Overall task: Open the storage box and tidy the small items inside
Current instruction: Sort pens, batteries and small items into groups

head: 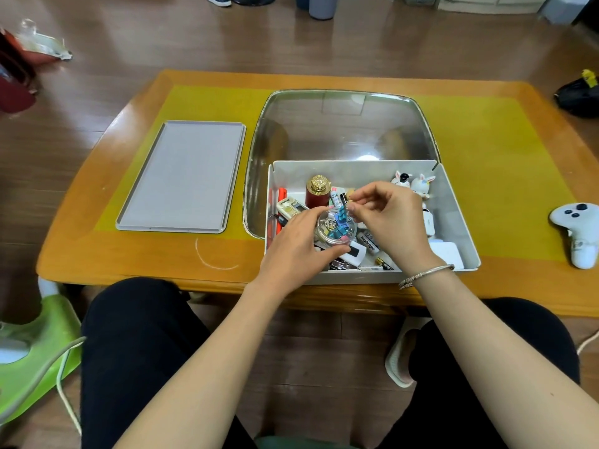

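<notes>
A white storage box (pixel 453 202) stands open on the table's near edge, its clear lid (pixel 343 124) tipped back behind it. Inside lie several small items: a red bottle with a gold cap (pixel 317 191), pens, rabbit figurines (pixel 418 183) and white gadgets. My left hand (pixel 298 244) grips a small round clear jar (pixel 335 228) of coloured binder clips over the box. My right hand (pixel 389 215) pinches a blue binder clip (pixel 342 212) at the jar's mouth.
A grey flat tray (pixel 184 176) lies on the yellow mat (pixel 492 157) left of the box. A white game controller (pixel 578 228) rests at the table's right edge. My knees sit under the near edge, with a green stool (pixel 42 345) at the left.
</notes>
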Tool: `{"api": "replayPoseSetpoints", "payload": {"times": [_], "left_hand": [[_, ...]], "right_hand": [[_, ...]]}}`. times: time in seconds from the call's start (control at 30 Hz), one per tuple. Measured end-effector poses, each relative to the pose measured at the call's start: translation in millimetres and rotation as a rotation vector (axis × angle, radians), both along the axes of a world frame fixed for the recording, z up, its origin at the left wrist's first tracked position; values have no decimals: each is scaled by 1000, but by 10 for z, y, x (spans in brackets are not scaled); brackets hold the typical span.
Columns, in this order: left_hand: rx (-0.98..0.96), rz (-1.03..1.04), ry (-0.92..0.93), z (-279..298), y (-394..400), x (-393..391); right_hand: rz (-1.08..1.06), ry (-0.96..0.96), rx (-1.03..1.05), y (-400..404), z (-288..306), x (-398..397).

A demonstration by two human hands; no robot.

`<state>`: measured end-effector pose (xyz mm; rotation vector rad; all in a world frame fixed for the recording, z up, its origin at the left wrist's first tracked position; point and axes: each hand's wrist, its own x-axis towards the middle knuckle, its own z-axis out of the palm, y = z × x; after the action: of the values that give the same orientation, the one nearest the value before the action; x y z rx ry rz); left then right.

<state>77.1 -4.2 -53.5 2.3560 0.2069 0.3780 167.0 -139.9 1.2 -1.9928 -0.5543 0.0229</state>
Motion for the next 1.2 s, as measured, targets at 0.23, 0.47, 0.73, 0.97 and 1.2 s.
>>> {"api": "replayPoseSetpoints", "payload": {"times": [0.23,0.47,0.73,0.97,1.2], "left_hand": [[-5,37,11,-18,-11,15],[28,-2,-10,-7,-16,3],[-39,-53,-13,38,4,-26],[25,-71,-80,-3,12,-42],[-20,-69,-73,24,6,-39]], "right_hand": [[102,-168,-147,-91,18,-10],[289,-229,-368,-67,32,-131],[141,-211,-49,-251,80,30],[-177,46,-184,-722,-70,410],[-64,-86,-658,-856,-216,545]]}}
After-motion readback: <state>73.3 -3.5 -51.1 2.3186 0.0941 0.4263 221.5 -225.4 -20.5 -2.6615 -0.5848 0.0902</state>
